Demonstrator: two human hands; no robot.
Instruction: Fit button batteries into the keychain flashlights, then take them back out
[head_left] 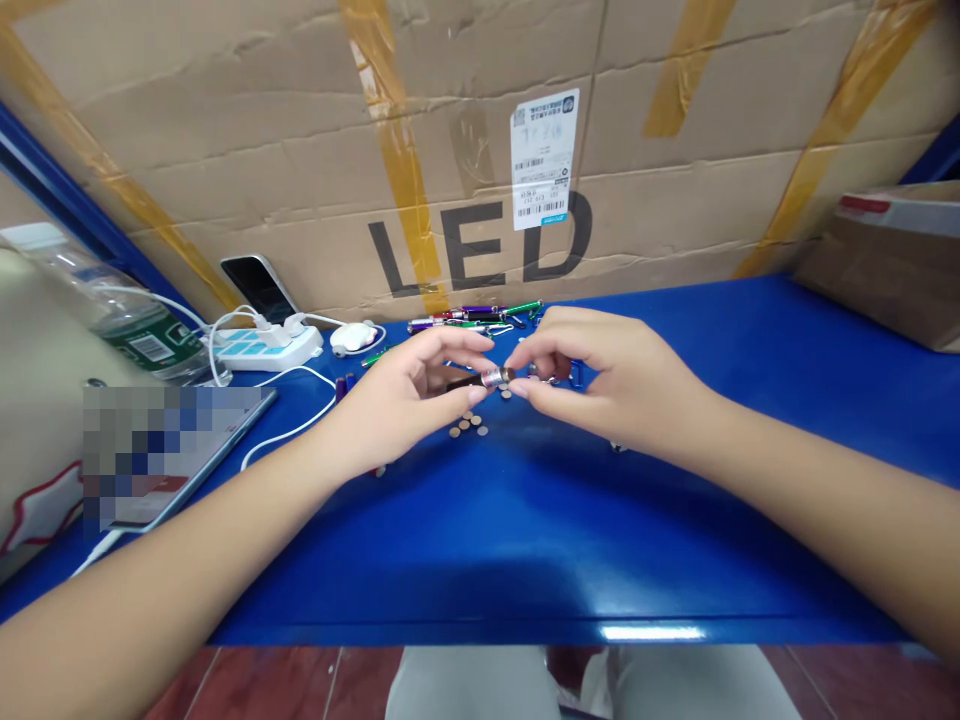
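Note:
Between my two hands is a slim dark pen-shaped tube (pixel 495 377) with a small printed label, like a small laser pointer. My left hand (pixel 401 405) grips its body between thumb and fingers. At the tube's right end, the thumb and index finger of my right hand (pixel 619 375) pinch the tip. Small round discs like button cells (pixel 465 425) lie on the blue table just below the tube. Behind my hands is a pile of coloured metallic pen-shaped tubes (pixel 480 316), partly hidden. Small clips and metal parts (pixel 576 374) show beside my right fingers.
A large cardboard box (pixel 300 150) stands along the back of the blue table (pixel 600 560). To the left are a power strip (pixel 270 348), white cables, a phone (pixel 259 288), a tablet (pixel 202 450) and a plastic bottle (pixel 135 320). Another box (pixel 885 260) sits at right.

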